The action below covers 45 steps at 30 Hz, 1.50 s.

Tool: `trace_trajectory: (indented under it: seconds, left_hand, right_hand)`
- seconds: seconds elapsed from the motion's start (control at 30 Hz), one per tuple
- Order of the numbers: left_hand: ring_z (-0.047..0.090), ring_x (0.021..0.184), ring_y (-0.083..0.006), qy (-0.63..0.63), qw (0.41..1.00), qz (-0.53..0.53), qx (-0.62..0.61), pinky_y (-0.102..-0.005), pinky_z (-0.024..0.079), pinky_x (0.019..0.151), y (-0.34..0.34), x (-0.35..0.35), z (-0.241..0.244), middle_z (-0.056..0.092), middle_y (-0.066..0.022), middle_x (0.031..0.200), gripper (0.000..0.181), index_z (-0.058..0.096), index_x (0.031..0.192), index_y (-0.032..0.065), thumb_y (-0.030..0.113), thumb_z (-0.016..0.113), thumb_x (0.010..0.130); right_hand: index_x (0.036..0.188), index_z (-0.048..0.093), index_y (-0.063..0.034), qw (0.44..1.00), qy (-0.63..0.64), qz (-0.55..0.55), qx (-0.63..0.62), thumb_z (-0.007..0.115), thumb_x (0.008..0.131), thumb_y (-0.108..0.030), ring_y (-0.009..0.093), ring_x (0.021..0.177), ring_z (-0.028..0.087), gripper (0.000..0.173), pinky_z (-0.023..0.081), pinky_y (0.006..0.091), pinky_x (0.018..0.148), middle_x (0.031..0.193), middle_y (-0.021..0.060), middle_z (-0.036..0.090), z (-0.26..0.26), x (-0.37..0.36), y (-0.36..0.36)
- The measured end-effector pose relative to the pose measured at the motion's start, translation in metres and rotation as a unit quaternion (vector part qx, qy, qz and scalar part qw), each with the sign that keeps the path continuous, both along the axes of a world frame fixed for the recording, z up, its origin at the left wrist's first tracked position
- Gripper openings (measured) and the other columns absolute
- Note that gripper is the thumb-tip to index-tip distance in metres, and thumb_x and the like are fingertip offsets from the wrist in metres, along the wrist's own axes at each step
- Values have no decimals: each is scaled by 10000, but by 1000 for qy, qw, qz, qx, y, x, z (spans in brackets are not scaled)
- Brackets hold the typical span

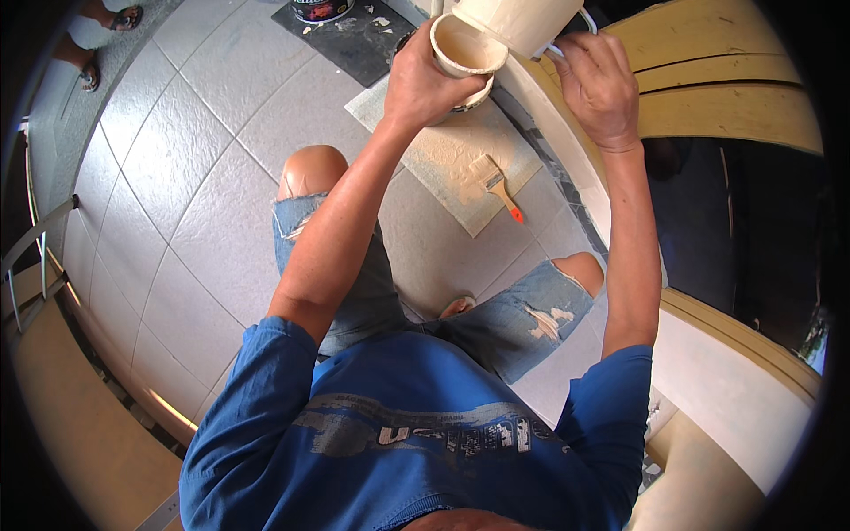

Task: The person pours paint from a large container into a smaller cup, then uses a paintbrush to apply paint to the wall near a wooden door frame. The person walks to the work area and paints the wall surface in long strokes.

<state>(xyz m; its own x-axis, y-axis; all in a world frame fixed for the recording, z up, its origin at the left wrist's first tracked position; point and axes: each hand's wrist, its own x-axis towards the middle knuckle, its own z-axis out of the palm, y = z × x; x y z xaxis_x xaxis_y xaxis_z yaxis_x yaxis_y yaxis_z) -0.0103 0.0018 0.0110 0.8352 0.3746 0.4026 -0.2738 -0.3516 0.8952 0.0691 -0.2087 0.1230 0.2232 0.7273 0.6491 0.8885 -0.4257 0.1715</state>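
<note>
My left hand [428,86] grips a cream-stained cup [469,44] that holds some cream liquid, above a wider round container [479,98] largely hidden beneath it. At the top, my right hand [594,89] has its fingers closed around the wire handle of a cream-coloured bucket [521,23], which is tilted close to the cup's rim. Below my hands, a paint-spattered sheet [458,211] lies on the tiles, with a flat paintbrush [495,184] resting on it, its orange handle tip pointing towards me.
A paint can [322,9] stands on a dark, spattered mat [358,50]. Another person's sandalled feet [89,73] show at the upper left. A low wall edge [564,119] and yellow boards [717,109] run along the right. A metal-framed chair [36,232] is at the far left.
</note>
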Motion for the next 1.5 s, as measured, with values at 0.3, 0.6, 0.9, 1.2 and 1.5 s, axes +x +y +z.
trace_trajectory:
  seconds: [0.3, 0.6, 0.9, 1.2, 1.5]
  left_hand:
    - [741, 1093, -308, 0, 1000, 1, 17, -421, 580, 968, -1, 0, -1, 748, -154, 1175, 731, 645, 1297, 36, 274, 942, 673]
    - [735, 1141, -258, 24, 999, -15, 25, -388, 576, 992, 3, -2, 4, 751, -163, 1221, 777, 593, 1370, -3, 310, 917, 737]
    - [757, 1065, -299, 0, 1000, 3, 0, -408, 587, 938, 1, -3, 5, 768, -150, 1123, 705, 651, 1266, 32, 263, 939, 666]
    - [756, 1058, -304, 0, 1000, 3, 4, -412, 589, 937, 2, -3, 4, 765, -151, 1124, 709, 648, 1266, 33, 261, 938, 661]
    - [752, 1070, -302, 1, 1000, 4, 1, -413, 587, 943, 2, -3, 3, 760, -149, 1135, 709, 650, 1267, 37, 256, 941, 659]
  right_hand:
    - [1030, 753, -29, 1000, 1, 5, 15, 806, 805, 11, 283, 932, 664, 234, 560, 375, 796, 1016, 66, 710, 5, -1, -1]
    - [1019, 748, -27, 1000, 19, 3, 18, 801, 809, 14, 289, 921, 666, 221, 557, 375, 790, 1010, 73, 707, 0, -5, 1]
    - [982, 751, -57, 1000, -1, 4, 24, 820, 784, -45, 244, 914, 649, 210, 565, 356, 782, 990, 28, 695, -4, -2, 2]
    - [991, 747, -60, 1000, -1, 4, 23, 820, 771, -42, 245, 923, 651, 233, 569, 355, 787, 992, 26, 695, -3, -4, 5]
    - [999, 742, -54, 1000, 7, 3, 27, 818, 751, -24, 258, 931, 649, 261, 568, 361, 798, 994, 31, 689, -11, -2, 3]
